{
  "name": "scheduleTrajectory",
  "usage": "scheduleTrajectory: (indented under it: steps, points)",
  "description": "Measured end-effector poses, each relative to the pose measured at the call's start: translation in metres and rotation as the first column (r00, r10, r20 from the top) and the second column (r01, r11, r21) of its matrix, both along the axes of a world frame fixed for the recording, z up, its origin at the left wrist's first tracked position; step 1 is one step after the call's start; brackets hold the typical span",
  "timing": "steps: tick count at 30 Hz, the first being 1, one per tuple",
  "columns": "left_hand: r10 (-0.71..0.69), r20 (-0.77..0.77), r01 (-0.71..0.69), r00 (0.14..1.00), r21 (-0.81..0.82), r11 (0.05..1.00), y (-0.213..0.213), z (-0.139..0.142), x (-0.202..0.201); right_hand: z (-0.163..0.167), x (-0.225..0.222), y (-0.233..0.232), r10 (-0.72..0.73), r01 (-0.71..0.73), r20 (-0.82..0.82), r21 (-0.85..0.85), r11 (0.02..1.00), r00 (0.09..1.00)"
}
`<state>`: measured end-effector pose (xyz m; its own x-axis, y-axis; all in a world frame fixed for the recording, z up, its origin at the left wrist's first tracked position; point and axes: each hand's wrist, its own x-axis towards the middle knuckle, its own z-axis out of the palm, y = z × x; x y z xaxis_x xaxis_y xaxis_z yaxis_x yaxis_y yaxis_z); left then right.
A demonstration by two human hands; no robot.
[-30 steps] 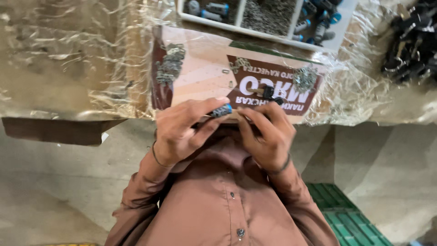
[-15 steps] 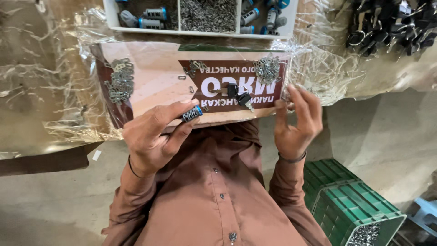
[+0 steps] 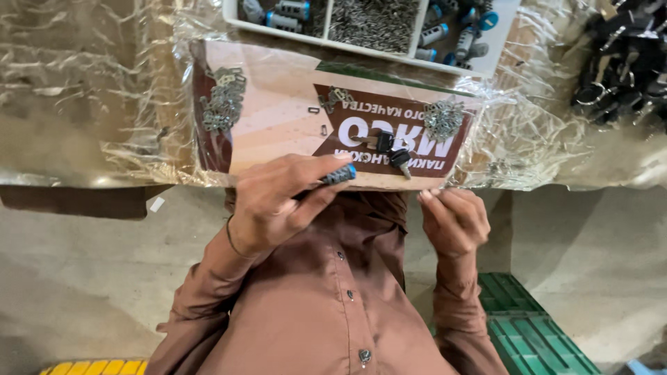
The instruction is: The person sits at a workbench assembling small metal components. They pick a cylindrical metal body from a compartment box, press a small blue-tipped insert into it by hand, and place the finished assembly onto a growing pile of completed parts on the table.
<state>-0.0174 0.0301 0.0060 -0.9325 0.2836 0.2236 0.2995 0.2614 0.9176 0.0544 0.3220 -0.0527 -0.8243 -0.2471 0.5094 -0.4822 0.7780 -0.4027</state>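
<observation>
My left hand (image 3: 281, 201) pinches a small grey lock cylinder with a blue end (image 3: 339, 174) between thumb and fingers, just over the near edge of a brown cardboard sheet (image 3: 278, 132). My right hand (image 3: 455, 219) hovers below that edge with loosely curled fingers and nothing in it. Two black-headed keys (image 3: 392, 154) lie on the cardboard just above my hands, apart from both.
Heaps of small metal clips (image 3: 224, 104) (image 3: 445, 118) lie on the cardboard. A white compartment tray (image 3: 495, 55) behind holds grey-and-blue cylinders and metal pins. Black keys (image 3: 622, 62) pile up at the far right. Crinkled plastic film (image 3: 90, 90) covers the table. A green crate (image 3: 528, 326) stands on the floor.
My hands were together on the cylinder; now the right hand has let go and dropped to the table's edge, while the left keeps the cylinder. The black keys now lie on the cardboard.
</observation>
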Motion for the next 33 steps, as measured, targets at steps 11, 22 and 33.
scheduleTrajectory:
  steps: [11,22,33]
  points:
    - [-0.06,-0.181,0.06,0.982,-0.006,0.998,0.012,-0.001,0.009,0.058,-0.012,-0.087,-0.043,0.058,0.043,-0.441,0.895,0.998]
    - [-0.085,-0.368,0.034,0.926,-0.142,0.989,-0.001,0.0,0.017,0.074,-0.023,-0.108,-0.018,0.107,0.175,-0.516,0.85,0.984]
    - [-0.168,-0.446,0.066,0.879,-0.236,0.97,-0.005,0.003,0.013,0.08,-0.019,-0.104,-0.024,0.142,0.257,-0.449,0.882,0.966]
